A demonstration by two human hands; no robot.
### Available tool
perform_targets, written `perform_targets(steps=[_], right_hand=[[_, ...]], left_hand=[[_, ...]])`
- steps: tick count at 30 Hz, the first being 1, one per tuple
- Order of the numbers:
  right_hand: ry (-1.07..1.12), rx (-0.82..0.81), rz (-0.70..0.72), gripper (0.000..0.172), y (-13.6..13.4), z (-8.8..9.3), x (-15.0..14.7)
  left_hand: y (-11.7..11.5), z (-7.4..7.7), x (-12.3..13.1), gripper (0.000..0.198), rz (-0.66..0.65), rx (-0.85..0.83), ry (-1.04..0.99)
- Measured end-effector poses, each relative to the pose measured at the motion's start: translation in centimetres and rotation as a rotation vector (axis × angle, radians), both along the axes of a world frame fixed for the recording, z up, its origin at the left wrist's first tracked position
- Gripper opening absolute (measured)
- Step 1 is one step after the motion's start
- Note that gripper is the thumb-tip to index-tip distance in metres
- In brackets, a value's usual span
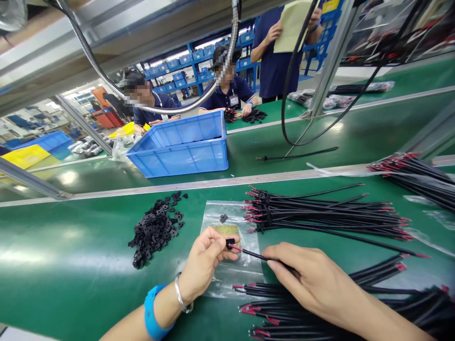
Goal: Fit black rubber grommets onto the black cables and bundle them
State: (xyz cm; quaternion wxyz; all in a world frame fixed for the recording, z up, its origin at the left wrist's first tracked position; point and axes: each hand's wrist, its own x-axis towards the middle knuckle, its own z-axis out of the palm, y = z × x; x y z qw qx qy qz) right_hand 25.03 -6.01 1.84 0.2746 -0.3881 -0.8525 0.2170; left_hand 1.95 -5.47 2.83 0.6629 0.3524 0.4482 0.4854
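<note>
My left hand pinches a small black plastic clip between thumb and fingers. Between the thumb and fingers of my right hand is a black cable, its red wire end reaching to the clip. Whether the wire sits inside the clip I cannot tell. Under my left hand lie a clear plastic bag and a yellowish speckled pad. One loose black clip rests on the bag. A heap of similar black clips is to the left.
Cables with clips lie behind my right hand; more cables are in front. Another bundle lies far right. A blue bin stands on the conveyor beyond the ledge. Three people are across the line. A hanging black cable loop crosses the view.
</note>
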Motion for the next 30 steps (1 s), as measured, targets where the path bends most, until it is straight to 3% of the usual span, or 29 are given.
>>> perform_targets(steps=[6, 12, 18, 23, 30], right_hand=[[0.009, 0.072, -0.017, 0.018, -0.3, 0.5, 0.0], [-0.043, 0.265, -0.010, 0.017, -1.5, 0.5, -0.7], [-0.049, 0.484, -0.016, 0.019, -2.0, 0.6, -1.4], [-0.068, 0.433, 0.036, 0.016, -2.3, 0.6, -1.5], [-0.001, 0.284, 0.058, 0.023, -2.9, -0.4, -2.2]], left_hand=[[0.0, -0.8, -0.7, 0.031, -0.076, 0.076, -0.042], [-1.0, -1.3, 0.1, 0.052, -0.163, 0.005, -0.040], [-1.5, -2.0, 0.9, 0.042, -0.163, -0.020, -0.028], [-1.5, -2.3, 0.9, 0.031, -0.150, 0.142, 0.125], [-1.9, -1.6, 1.2, 0.022, -0.200, 0.506, 0.407]])
